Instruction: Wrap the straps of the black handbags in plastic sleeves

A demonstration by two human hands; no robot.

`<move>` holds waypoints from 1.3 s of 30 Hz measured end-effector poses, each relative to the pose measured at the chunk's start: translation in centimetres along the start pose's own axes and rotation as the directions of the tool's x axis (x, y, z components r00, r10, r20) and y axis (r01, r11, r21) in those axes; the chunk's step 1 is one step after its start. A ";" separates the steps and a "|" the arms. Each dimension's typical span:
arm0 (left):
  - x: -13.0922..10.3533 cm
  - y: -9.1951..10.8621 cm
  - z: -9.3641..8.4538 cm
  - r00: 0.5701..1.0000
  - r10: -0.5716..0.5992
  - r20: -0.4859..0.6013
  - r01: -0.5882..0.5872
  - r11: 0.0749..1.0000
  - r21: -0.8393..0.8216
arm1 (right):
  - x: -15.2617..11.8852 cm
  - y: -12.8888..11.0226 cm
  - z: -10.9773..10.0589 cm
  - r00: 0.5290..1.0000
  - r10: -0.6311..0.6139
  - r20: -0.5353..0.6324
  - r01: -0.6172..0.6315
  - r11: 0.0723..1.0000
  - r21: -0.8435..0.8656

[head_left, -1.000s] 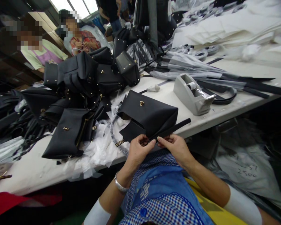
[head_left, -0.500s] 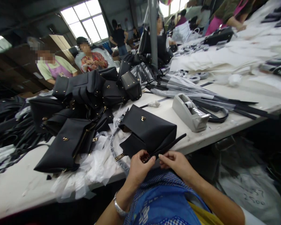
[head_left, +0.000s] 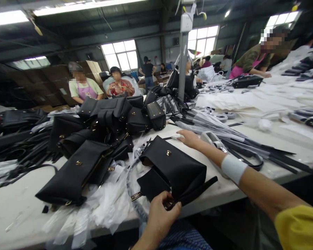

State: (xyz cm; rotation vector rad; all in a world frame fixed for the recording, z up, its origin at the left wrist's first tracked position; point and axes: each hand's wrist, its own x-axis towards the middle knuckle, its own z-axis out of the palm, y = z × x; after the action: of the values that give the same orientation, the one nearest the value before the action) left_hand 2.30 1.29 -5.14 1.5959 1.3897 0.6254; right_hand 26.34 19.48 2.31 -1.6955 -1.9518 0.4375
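Note:
My left hand (head_left: 163, 212) is at the table's front edge, thumb and fingers closed on the end of a black strap at the near side of a black handbag (head_left: 181, 161). The handbag lies with its gold clasp up and its flap folded out toward me. My right hand (head_left: 188, 138) is stretched across the table behind the bag. Its fingers are closed on the white end of a thin tool (head_left: 175, 136) with a dark shaft, whose kind I cannot make out. A grey tape dispenser (head_left: 210, 138) stands beside my right forearm, partly covered by it.
Another black handbag (head_left: 75, 173) lies at left, with crumpled clear plastic (head_left: 104, 198) beside it. Behind is a pile of black bags (head_left: 112, 114). Wrapped straps (head_left: 219, 126) spread to the right. A metal post (head_left: 182, 66) rises behind the table; several people work around.
My right hand has let go of the strap and reached forward to the white-ended tool. My left hand stays on the strap. The view has tilted up.

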 end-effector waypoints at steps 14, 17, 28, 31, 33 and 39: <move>0.4 1.2 -0.1 1.000 -0.009 0.003 0.009 0.996 -0.085 | -3.9 2.3 -0.7 0.983 0.118 -0.141 -0.073 0.954 0.291; 0.5 1.3 -0.1 1.000 0.028 0.009 -0.027 0.995 -0.092 | -12.6 0.9 -2.6 0.962 0.178 -0.206 -0.042 0.844 0.535; 0.2 1.0 0.1 0.995 0.097 0.022 -0.095 0.991 -0.097 | -27.6 -5.3 4.3 0.972 0.233 0.037 -0.233 0.927 0.295; 0.1 1.1 0.1 0.995 0.098 0.011 -0.096 0.990 -0.104 | -27.7 -5.5 5.9 0.991 0.101 -0.091 -0.081 0.977 0.199; 0.0 1.2 0.1 0.995 0.105 -0.002 -0.104 0.990 -0.098 | -27.8 -5.5 6.6 0.988 0.028 -0.155 -0.006 0.990 0.139; -0.2 1.1 0.1 0.988 0.147 -0.037 -0.151 0.983 -0.108 | -27.4 -5.8 7.4 0.982 -0.027 -0.187 0.038 0.998 0.053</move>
State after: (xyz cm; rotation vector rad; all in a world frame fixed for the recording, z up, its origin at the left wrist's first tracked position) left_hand 2.89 1.11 -4.24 1.6177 1.2420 0.8031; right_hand 19.76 -7.77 -5.10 -1.6056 -1.8126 0.3071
